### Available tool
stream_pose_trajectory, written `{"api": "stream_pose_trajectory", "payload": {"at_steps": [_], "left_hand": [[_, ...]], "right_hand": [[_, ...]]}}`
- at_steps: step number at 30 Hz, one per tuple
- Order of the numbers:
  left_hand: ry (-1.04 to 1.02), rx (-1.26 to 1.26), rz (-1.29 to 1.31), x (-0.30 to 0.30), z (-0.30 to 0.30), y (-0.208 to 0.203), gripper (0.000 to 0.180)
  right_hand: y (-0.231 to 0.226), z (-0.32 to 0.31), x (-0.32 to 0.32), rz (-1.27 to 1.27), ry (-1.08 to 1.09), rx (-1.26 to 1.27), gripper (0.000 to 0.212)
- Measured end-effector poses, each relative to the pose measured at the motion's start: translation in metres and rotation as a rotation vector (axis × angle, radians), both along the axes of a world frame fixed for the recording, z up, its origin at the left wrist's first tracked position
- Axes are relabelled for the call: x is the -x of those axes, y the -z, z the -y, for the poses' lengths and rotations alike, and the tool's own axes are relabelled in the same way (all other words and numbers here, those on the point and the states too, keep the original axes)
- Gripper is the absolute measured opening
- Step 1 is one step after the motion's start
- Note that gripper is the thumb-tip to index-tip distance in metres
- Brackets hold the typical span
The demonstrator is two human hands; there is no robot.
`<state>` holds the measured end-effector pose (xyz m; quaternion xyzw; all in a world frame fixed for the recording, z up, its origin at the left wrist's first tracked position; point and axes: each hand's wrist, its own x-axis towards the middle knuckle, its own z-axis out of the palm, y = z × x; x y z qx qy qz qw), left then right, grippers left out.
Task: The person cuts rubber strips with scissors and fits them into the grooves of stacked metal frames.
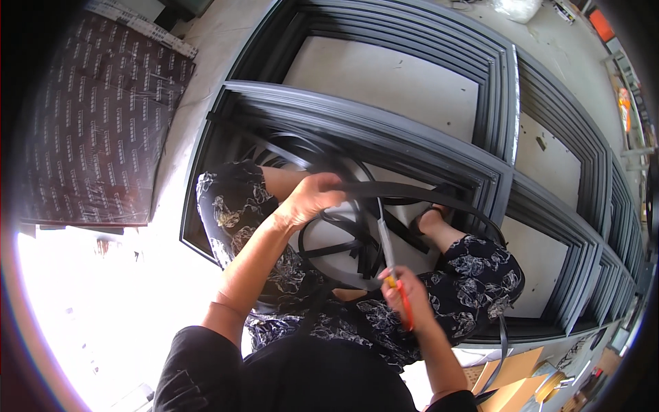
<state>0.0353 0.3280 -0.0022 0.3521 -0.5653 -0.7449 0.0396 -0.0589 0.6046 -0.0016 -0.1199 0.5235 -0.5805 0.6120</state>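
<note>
My left hand (312, 199) is closed round a flat black rubber-like strip (419, 193), which arches away to the right over my lower leg. My right hand (405, 292), lower and to the right, grips scissors (386, 240) with an orange-red handle. Their long grey blades point up toward the strip, and whether they touch it I cannot tell. Below my hands, loops of black strip (334, 255) lie coiled between my legs. The hands are slightly smeared by motion, and my left fingertips are partly hidden.
I sit inside stacked dark grey frames (371, 113) with several openings. A stack of dark brown printed boards (103, 130) lies at the left. An open cardboard box (511, 374) and a yellow roll (549, 389) are at the lower right. Clear plastic wrap (515, 8) lies beyond the frames.
</note>
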Motion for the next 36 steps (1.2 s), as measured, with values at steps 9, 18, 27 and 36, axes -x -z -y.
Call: {"api": "stream_pose_trajectory", "payload": {"at_steps": [9,18,27,36], "left_hand": [[0.012,-0.052,0.015,-0.017,-0.036,-0.003,0.016],[0.053,-0.028,0.009,-0.02,-0.045,0.0,0.018],[0.073,-0.041,0.018,-0.014,-0.051,-0.003,0.018],[0.263,-0.067,-0.049,-0.013,-0.021,-0.001,0.047]], "right_hand": [[0.018,0.048,-0.034,-0.227,-0.056,-0.07,0.033],[0.013,0.053,-0.035,-0.257,-0.02,-0.065,0.032],[0.012,0.047,-0.036,-0.302,0.011,-0.122,0.025],[0.001,0.044,-0.035,-0.417,0.012,-0.176,0.03]]}}
